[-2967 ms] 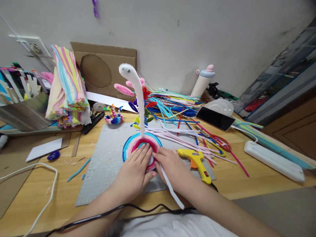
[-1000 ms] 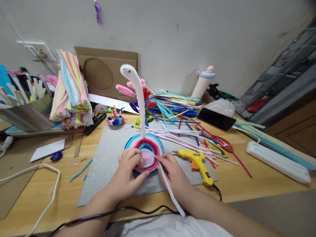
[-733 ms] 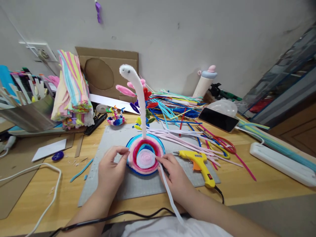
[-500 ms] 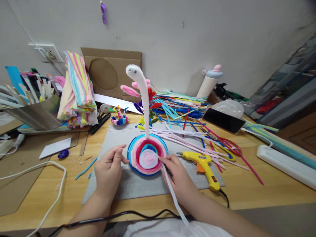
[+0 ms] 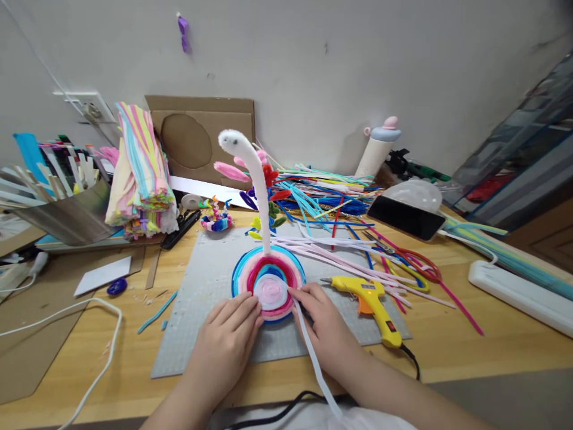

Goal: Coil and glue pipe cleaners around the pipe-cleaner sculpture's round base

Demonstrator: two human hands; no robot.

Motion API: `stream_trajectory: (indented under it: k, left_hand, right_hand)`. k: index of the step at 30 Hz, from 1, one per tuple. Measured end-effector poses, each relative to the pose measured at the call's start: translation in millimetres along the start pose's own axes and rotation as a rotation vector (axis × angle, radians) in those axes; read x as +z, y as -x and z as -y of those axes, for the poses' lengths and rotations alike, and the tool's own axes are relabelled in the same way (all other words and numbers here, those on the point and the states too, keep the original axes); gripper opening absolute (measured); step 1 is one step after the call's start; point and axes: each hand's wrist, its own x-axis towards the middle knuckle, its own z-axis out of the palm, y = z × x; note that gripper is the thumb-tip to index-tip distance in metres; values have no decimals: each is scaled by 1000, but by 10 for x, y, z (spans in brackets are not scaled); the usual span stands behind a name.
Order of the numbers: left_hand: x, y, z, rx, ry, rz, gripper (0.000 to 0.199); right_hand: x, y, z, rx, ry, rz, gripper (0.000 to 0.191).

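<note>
A round base (image 5: 294, 257) of coiled pipe cleaners, ringed in blue, pink and red, sits on the grey cutting mat (image 5: 179, 334). A white fuzzy stem (image 5: 259, 185) with a bent top and dark eye dots rises from its back edge. My left hand (image 5: 230, 331) grips the base's lower left, fingers together and thumb hidden. At the right edge my right hand (image 5: 320, 319) pinches a pale lavender pipe cleaner (image 5: 313, 352). That strip runs from the pale coil (image 5: 271, 289) in the base's middle and trails toward my lap.
A yellow glue gun (image 5: 369, 295) lies right of my right hand, its black cord off the front edge. Behind are loose pipe cleaners (image 5: 331, 197), scissors (image 5: 418, 266) and a phone (image 5: 405, 218). At left stand a pen holder (image 5: 71, 209) and bundled pipe cleaners (image 5: 141, 161).
My left hand has moved right and forward, from beside the base onto its lower left edge. My right hand keeps its pinch on the lavender pipe cleaner. The view has shifted slightly.
</note>
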Motion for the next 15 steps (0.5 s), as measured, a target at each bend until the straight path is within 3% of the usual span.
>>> stream_trajectory:
  k: [8,15]
  left_hand:
    - [-47,-110,-27,-147,85,85,22]
    - [-14,-119,-111,-157,85,71,23]
  right_hand:
    - [5,10,11,8,70,11,36]
    - [24,11,-3,-2,96,-2,40]
